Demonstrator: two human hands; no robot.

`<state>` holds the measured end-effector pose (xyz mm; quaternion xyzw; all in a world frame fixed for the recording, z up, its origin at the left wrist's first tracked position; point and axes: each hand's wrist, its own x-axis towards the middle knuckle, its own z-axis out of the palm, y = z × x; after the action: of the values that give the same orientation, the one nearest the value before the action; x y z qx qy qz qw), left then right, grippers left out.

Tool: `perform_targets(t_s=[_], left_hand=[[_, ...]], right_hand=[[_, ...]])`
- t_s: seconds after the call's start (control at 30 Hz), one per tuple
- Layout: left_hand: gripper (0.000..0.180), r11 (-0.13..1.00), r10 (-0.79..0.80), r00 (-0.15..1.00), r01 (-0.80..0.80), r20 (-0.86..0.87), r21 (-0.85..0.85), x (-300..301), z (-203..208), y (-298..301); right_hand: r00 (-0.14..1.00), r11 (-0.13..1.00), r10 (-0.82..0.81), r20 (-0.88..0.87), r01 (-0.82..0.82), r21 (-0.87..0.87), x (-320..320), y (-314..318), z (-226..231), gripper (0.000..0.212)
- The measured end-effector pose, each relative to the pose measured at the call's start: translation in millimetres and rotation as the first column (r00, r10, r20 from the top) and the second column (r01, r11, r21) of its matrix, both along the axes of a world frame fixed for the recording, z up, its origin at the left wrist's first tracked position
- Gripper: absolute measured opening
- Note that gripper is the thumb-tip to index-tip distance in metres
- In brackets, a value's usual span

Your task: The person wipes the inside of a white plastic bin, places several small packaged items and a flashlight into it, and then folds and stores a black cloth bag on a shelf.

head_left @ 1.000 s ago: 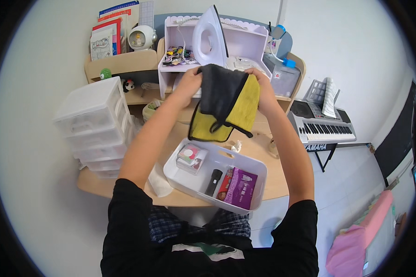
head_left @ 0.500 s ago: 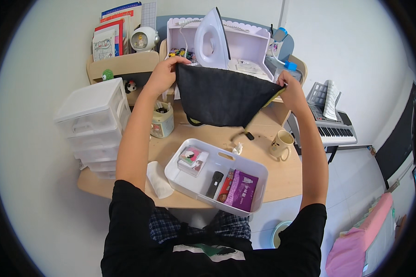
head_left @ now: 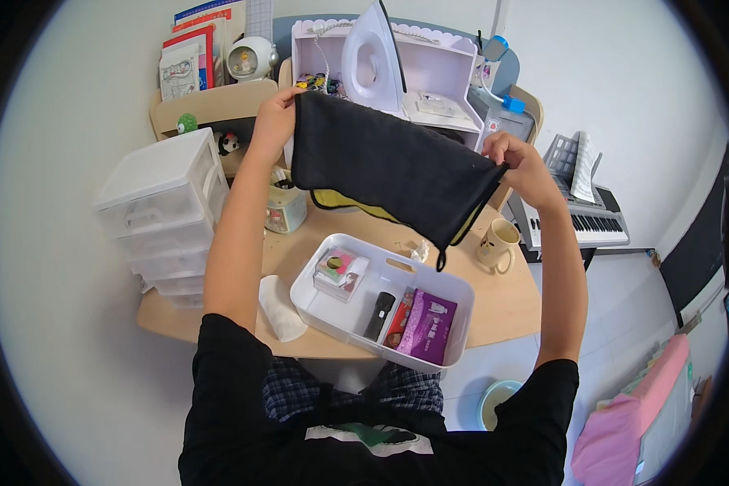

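Observation:
A black cloth (head_left: 389,158) with a yellow underside and a small loop at its lower right corner hangs stretched between my hands, above the desk. My left hand (head_left: 277,116) pinches its upper left corner; my right hand (head_left: 520,162) grips the upper right corner, held a little lower, so the top edge slopes down to the right. Below the cloth stands a white plastic bin (head_left: 332,321) on the desk. In it lie a clear box with pictured cards (head_left: 340,274), a black flashlight (head_left: 379,316), a red packet (head_left: 399,320) and a purple packet (head_left: 431,326).
On the wooden desk (head_left: 502,312) are a rolled white cloth (head_left: 282,309), a mug (head_left: 496,245), a crumpled tissue (head_left: 419,251) and a pen holder (head_left: 285,211). Clear drawers (head_left: 160,215) flank its left; an iron (head_left: 373,61) stands behind the cloth. A keyboard (head_left: 595,225) is at right.
The cloth's right end has dropped and its left end has risen slightly, so it now tilts. More of the yellow underside shows. Both hands keep their hold.

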<state>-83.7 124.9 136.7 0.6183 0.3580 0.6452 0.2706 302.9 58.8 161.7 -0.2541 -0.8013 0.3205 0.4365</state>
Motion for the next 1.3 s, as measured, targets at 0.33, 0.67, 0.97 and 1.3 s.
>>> perform_targets(t_s=[0.33, 0.67, 0.97, 1.3], left_hand=[[0.019, 0.933, -0.348, 0.919, 0.359, 0.184, -0.029, -9, 15, -20], [0.021, 0.974, -0.195, 0.977, 0.181, -0.087, -0.138, -6, 11, -7], [0.017, 0.954, -0.267, 0.96, 0.276, 0.084, -0.116, -5, 11, -8], [0.014, 0.837, -0.387, 0.912, 0.409, 0.137, -0.364, 9, 15, -28]], right_hand=[[0.993, 0.994, -0.108, 0.043, 0.108, 0.019, 21, 2, 1, 0.028], [0.943, 0.953, -0.214, -0.254, 0.144, -0.267, 24, 23, -2, 0.022], [0.972, 0.97, -0.187, -0.142, 0.16, -0.183, 32, 35, -10, 0.021], [0.964, 0.911, -0.264, 0.007, 0.252, -0.326, 37, 34, -6, 0.019]])
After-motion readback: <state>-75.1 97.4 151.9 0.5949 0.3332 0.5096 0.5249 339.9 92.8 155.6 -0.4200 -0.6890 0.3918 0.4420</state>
